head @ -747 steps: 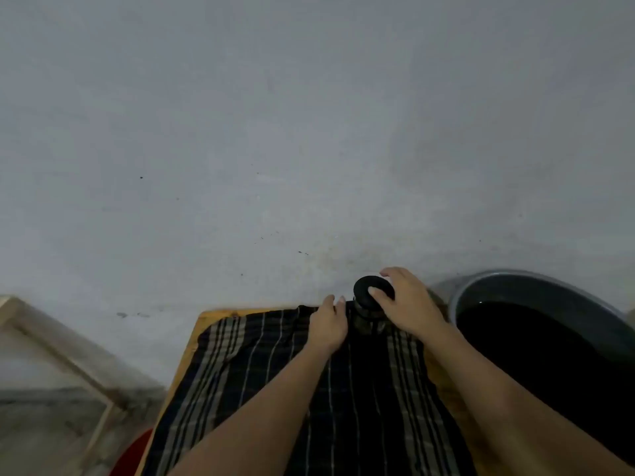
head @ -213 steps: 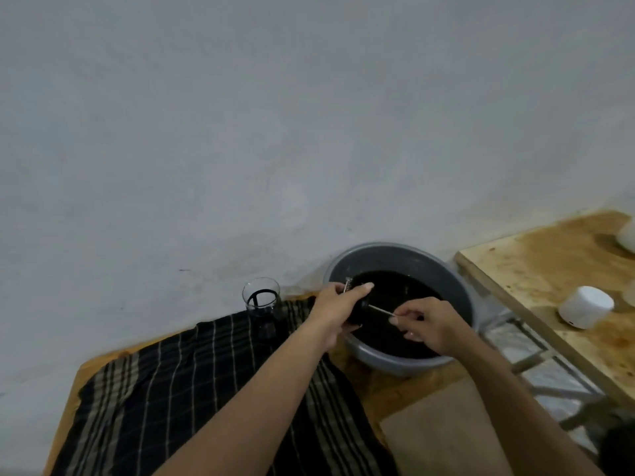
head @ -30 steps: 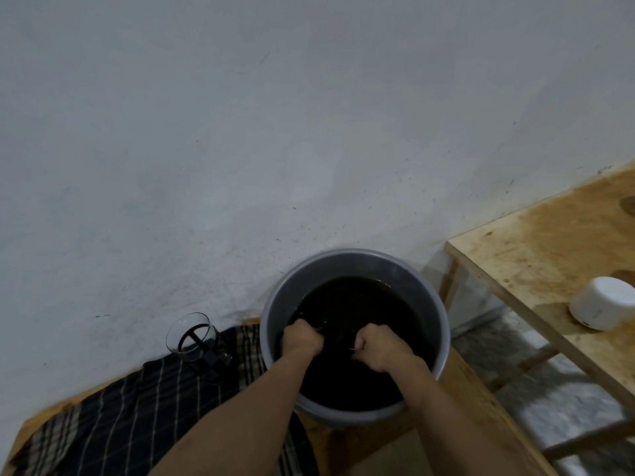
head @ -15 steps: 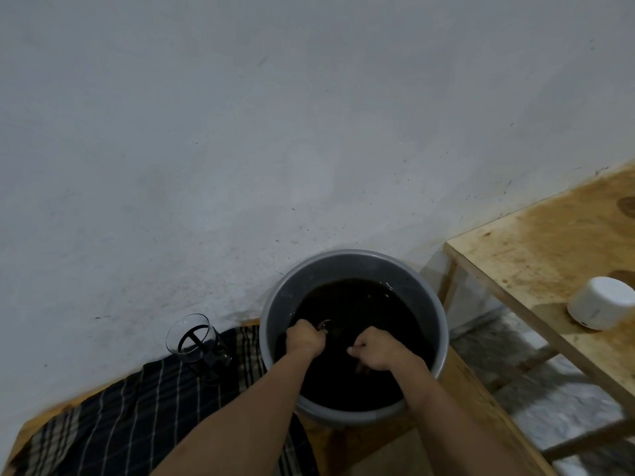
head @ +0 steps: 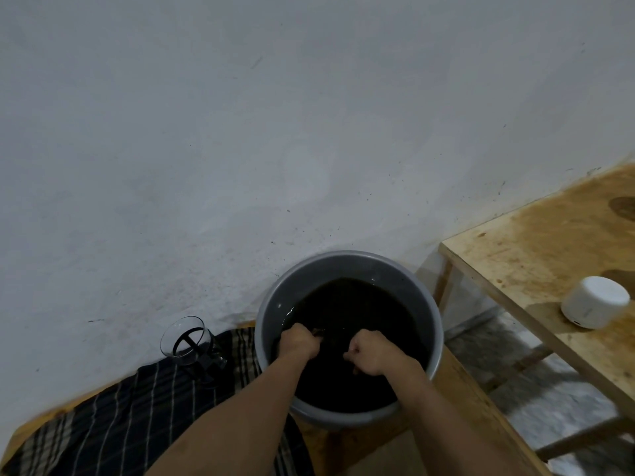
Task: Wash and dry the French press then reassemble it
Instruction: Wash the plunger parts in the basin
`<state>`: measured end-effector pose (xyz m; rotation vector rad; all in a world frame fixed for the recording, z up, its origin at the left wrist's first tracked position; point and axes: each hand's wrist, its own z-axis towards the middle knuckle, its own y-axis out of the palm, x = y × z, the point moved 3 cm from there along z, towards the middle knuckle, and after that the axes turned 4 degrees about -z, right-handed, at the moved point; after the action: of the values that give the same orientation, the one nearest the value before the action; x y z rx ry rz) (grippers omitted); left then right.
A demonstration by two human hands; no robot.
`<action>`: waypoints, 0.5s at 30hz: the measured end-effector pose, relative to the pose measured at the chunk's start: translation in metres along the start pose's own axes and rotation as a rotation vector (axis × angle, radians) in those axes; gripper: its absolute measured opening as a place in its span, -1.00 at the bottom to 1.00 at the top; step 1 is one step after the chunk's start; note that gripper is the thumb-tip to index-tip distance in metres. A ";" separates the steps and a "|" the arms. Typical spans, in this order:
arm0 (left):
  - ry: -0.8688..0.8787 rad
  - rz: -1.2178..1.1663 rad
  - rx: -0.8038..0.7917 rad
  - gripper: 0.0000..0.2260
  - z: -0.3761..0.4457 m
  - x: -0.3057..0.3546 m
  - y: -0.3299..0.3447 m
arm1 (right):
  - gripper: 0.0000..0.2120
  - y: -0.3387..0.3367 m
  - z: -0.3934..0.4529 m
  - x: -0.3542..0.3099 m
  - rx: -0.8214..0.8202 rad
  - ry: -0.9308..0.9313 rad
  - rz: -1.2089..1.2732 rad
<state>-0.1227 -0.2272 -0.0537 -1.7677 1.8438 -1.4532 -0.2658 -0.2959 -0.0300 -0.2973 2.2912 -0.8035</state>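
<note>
French press parts are split between two places: the glass beaker [head: 187,340] in its dark frame stands left of centre, low in the frame, on the far edge of a dark checked cloth [head: 113,420] and close to the wall, while a small dark piece [head: 319,333] shows just at the water line between the two hands, too dim to identify. Left hand [head: 298,341] sits in the lower middle of the frame, fingers curled into a fist at the water surface, knuckles up; the dark piece lies against its fingers, but whether it is gripped cannot be told. Right hand [head: 372,352] is beside it to the right, also curled tight, fingertips dipping under the surface; what it holds, if anything, is hidden by the water. Both hands are inside a round grey basin [head: 271,304] filled with very dark water [head: 350,304]. Both forearms enter from the bottom edge. The basin stands on a wooden bench [head: 460,383], touching the right edge of the checked cloth. Behind everything rises a plain grey wall [head: 275,132], scuffed low down. At the right edge of the frame a stained wooden table [head: 536,242] stands apart from the bench, with a small white round container [head: 596,305] on it.
</note>
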 end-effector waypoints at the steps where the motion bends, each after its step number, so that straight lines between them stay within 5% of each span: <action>1: 0.015 0.009 0.002 -0.66 -0.001 0.001 0.001 | -0.79 -0.001 0.000 0.000 0.021 -0.007 -0.058; 5: 0.175 -0.155 0.022 -0.73 -0.004 0.012 0.000 | -0.87 -0.006 -0.002 0.000 0.152 0.006 -0.150; 10: 0.520 -0.332 0.191 -0.81 -0.021 0.043 -0.024 | -0.79 -0.008 0.000 -0.003 0.313 0.016 0.007; 15: 0.687 -0.321 0.252 -0.85 -0.033 0.060 -0.041 | -0.78 -0.017 -0.002 -0.005 0.439 -0.004 0.160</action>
<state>-0.1350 -0.2532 0.0206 -1.6063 1.5489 -2.5381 -0.2639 -0.3065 -0.0154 0.0825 2.0351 -1.1851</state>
